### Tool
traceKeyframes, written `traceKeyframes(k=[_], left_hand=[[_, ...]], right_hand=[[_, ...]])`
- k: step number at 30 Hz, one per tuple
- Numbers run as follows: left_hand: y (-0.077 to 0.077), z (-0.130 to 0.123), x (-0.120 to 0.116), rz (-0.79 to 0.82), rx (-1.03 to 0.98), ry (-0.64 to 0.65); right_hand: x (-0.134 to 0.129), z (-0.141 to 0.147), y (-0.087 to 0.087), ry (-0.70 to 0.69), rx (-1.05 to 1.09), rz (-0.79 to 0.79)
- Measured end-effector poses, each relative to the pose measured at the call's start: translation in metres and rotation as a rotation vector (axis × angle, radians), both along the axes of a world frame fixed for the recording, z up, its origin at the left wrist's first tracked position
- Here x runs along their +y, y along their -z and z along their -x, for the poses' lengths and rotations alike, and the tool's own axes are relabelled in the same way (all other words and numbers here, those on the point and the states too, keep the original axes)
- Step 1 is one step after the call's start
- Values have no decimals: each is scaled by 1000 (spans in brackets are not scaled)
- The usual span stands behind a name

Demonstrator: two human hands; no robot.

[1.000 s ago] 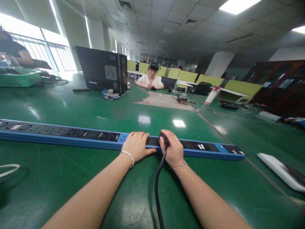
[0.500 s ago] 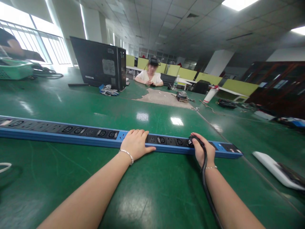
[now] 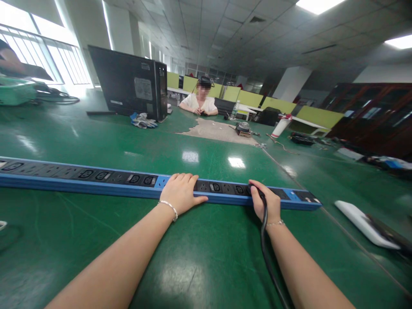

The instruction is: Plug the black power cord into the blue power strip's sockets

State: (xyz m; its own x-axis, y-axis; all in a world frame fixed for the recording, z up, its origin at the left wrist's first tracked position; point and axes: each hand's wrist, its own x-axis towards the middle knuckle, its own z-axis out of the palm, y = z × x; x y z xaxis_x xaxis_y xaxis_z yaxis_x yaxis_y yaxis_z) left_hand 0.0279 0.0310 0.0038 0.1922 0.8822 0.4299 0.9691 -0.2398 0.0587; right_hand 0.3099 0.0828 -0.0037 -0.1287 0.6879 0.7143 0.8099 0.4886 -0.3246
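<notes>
A long blue power strip [image 3: 96,189] with black sockets lies across the green table, its left end out of frame. My left hand [image 3: 178,193] grips it from above near the middle, fingers over the far edge and thumb along the front side. Farther right, my right hand [image 3: 266,201] is closed around a black plug [image 3: 250,187] at a socket near the strip's right end. The fingers hide most of this plug, and I cannot tell how deep it sits. From it a black cable [image 3: 265,244] runs down toward me.
A black computer case [image 3: 128,81] stands at the back left, with gloves [image 3: 143,120] beside it. Across the table [image 3: 193,249] sits a person [image 3: 198,103]. A white object [image 3: 363,223] lies to the right; a green basket [image 3: 16,92] is far left.
The plug in my right hand now sits lower and flatter against the strip, with less of it showing. My left hand keeps its hold. The whole view has shifted slightly.
</notes>
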Motion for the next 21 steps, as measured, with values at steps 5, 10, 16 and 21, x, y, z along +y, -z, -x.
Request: traceKeyframes(k=[5, 10, 16, 21], left_hand=[[1, 1, 1, 0, 7, -5], [1, 1, 1, 12, 13, -2], [-1, 1, 0, 18, 27, -8], [-1, 1, 0, 15, 32, -16]], right_hand=[[-8, 1, 1, 36, -63, 27], [-11, 1, 1, 17, -101, 22], [-8, 1, 8, -29, -43, 6], [-7, 4, 3, -27, 118, 20]])
